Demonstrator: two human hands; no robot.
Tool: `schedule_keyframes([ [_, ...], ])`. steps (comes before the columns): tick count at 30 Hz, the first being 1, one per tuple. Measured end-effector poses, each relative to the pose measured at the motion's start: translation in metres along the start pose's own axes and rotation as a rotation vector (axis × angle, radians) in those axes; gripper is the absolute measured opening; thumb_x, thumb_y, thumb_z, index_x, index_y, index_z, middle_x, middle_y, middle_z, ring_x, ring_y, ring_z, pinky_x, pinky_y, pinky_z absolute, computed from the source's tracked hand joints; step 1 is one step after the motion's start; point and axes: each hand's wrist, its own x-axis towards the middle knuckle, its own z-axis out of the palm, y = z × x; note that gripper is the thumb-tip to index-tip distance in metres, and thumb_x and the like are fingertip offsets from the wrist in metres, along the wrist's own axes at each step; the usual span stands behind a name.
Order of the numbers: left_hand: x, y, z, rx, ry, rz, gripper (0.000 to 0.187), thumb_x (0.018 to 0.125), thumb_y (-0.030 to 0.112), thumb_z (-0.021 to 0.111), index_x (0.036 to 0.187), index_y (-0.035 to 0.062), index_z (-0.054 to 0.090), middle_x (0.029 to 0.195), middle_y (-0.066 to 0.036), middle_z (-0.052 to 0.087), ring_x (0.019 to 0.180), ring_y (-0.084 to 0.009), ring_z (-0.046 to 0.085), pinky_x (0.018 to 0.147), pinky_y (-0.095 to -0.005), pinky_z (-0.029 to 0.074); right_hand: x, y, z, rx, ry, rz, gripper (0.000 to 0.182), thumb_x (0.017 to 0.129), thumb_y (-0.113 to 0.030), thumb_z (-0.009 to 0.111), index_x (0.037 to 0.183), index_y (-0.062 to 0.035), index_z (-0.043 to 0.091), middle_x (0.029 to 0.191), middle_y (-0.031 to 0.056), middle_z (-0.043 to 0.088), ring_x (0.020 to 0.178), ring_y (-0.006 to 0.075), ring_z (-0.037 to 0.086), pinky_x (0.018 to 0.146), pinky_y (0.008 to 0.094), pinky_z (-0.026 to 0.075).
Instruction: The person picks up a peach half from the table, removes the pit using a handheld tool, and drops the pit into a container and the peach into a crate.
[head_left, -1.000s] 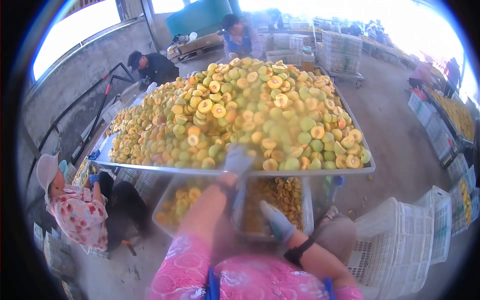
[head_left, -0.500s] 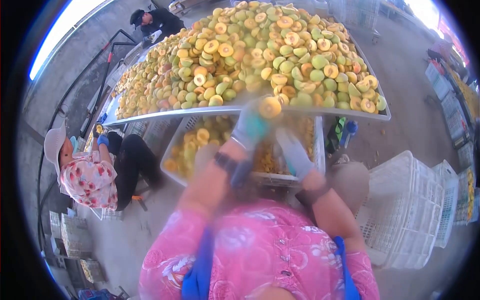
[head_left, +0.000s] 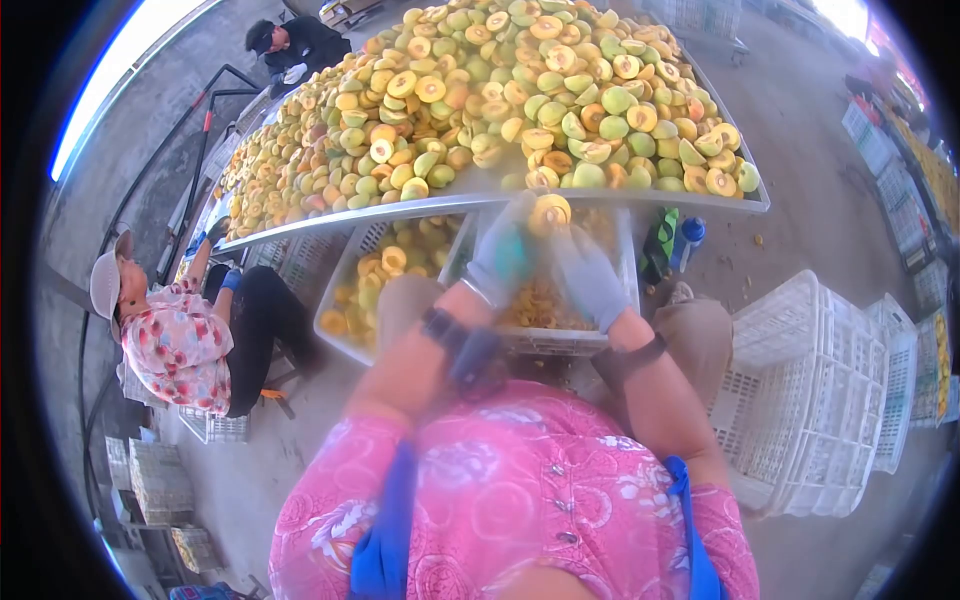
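Just below the tray's front edge, my left hand (head_left: 503, 258), in a pale glove with a teal patch, is closed on a peach half (head_left: 549, 214) whose cut yellow face with its brown centre is turned towards me. My right hand (head_left: 588, 277), also gloved, is right beside it, fingertips at the fruit's lower right. Its fingers look pressed together; blur hides whatever they hold. Above both hands, a metal tray (head_left: 400, 212) carries a heap of halved peaches (head_left: 440, 110). Under them stands a white crate (head_left: 628, 270) with yellow pieces inside.
Another crate of peach halves (head_left: 393, 262) stands left of my knees. White stacked crates (head_left: 800, 400) are at my right, with a blue bottle (head_left: 690, 238) near the tray. A co-worker in a floral shirt (head_left: 180, 345) sits left; another person in black (head_left: 310, 45) works at the far left.
My right hand has come up and closer to the peach half in my left hand. The view has shifted slightly. The seated co-worker's arm now reaches up towards the tray.
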Motion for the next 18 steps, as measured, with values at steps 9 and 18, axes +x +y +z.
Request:
schedule_keyframes([
  [9, 0.003, -0.008, -0.004, 0.272, 0.037, 0.19, 0.031, 0.099, 0.028, 0.048, 0.118, 0.0051, 0.054, 0.103, -0.002, 0.058, 0.091, -0.0109, 0.056, 0.079, -0.0273, 0.047, 0.003, 0.005, 0.002, -0.247, -0.026, -0.274, 0.035, 0.097, -0.039, 0.048, 0.097, -0.0058, 0.056, 0.064, 0.0004, 0.052, 0.055, 0.0099, 0.047, 0.051, 0.0271, 0.04],
  [18, -0.001, 0.011, -0.006, 0.467, 0.081, 0.281, 0.035, 0.095, 0.026, 0.055, 0.119, 0.001, 0.055, 0.101, -0.005, 0.061, 0.091, -0.0134, 0.058, 0.083, -0.0279, 0.047, 0.003, -0.006, 0.004, -0.184, -0.022, -0.216, 0.034, 0.096, -0.037, 0.051, 0.101, -0.0039, 0.057, 0.075, 0.0006, 0.056, 0.062, 0.0096, 0.05, 0.055, 0.0277, 0.042],
])
